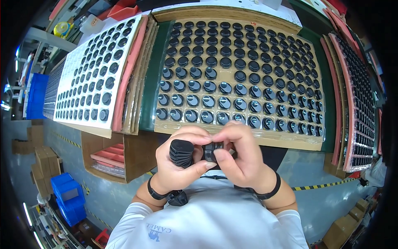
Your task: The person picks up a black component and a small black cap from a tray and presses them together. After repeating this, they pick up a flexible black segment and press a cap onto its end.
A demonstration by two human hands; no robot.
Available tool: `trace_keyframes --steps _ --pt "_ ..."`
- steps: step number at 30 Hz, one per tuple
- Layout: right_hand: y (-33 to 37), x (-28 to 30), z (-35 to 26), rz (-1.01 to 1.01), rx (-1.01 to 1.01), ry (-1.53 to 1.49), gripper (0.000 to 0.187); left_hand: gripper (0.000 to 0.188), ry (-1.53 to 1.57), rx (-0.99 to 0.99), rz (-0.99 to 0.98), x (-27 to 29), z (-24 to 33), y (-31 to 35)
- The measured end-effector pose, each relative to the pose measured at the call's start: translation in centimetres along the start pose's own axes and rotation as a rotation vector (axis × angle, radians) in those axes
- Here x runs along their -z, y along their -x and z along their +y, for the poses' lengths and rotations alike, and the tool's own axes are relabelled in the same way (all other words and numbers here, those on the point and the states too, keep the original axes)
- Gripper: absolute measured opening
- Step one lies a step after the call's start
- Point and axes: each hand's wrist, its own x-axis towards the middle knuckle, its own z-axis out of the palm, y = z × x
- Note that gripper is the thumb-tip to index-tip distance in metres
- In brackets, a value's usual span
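My left hand (179, 157) is closed round a stack of thin black oval pieces (181, 150), held above my lap at the tray's near edge. Between the fingertips of both hands is a small black round part (210, 152); my right hand (240, 154) pinches it with thumb and forefinger, and the left fingertips touch its other side. Just beyond them lies a clear plastic tray (226, 76) of black round parts on brown cardboard. Its far rows show matt black tops, its near rows glossy slanted faces. One pocket near the middle holds no part.
Left of the tray, a white tray (66, 79) of black parts tops a tilted stack with pink sheets (132, 70). Another loaded stack (352, 99) leans at the right. An open cardboard box (105, 157) stands below left, with blue bins (68, 197) on the floor beyond.
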Motion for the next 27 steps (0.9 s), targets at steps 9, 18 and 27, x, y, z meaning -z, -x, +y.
trace_keyframes --steps 9,18,27 --pt "-0.3 -0.8 0.3 0.057 -0.067 -0.141 0.015 0.036 0.032 0.077 0.005 0.4 0.1 0.3" --pt "-0.3 -1.4 0.0 0.109 -0.213 -0.458 0.017 0.037 0.036 0.075 0.025 0.5 -0.2 0.5" --pt "-0.4 -1.6 0.2 0.178 -0.229 -0.559 0.022 0.037 0.035 0.049 0.046 0.5 -0.3 0.3"
